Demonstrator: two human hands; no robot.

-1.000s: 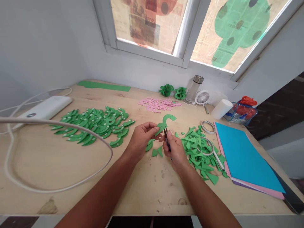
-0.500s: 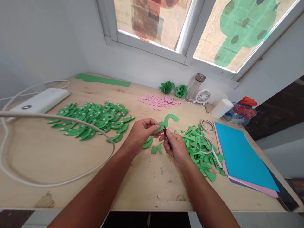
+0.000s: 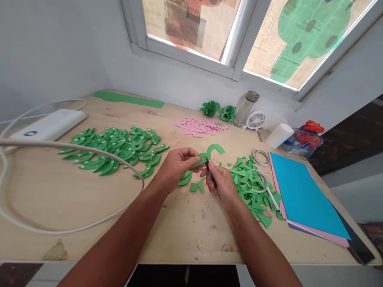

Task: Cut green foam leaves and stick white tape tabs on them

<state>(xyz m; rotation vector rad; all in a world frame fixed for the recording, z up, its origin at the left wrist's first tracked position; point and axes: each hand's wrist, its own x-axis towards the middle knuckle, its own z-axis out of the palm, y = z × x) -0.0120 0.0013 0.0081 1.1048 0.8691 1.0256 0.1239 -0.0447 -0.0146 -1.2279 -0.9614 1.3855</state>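
Observation:
Near the middle of the table, my left hand (image 3: pixel 178 165) pinches a curved piece of green paper (image 3: pixel 216 148) between thumb and fingers. My right hand (image 3: pixel 220 181) is closed around dark-handled scissors (image 3: pixel 210 172), whose blades meet the paper's lower edge beside my left fingertips. Part of the scissors is hidden by the fingers. Under my left hand lies another curved green piece (image 3: pixel 186 178), partly covered. Small green scraps (image 3: pixel 197 186) rest just below the two hands.
Cut green curves (image 3: pixel 116 149) form a pile at left, behind a white cable (image 3: pixel 89 146) and white power bank (image 3: pixel 49 125). Pink cutouts (image 3: pixel 199 126) lie at the back. Green offcuts (image 3: pixel 249 187), a magnifying glass (image 3: pixel 266 185), tape roll (image 3: pixel 261 158) and blue sheets (image 3: pixel 306 195) are at right.
Both hands keep nearly the same place and grip on the paper and scissors. The view has shifted very slightly.

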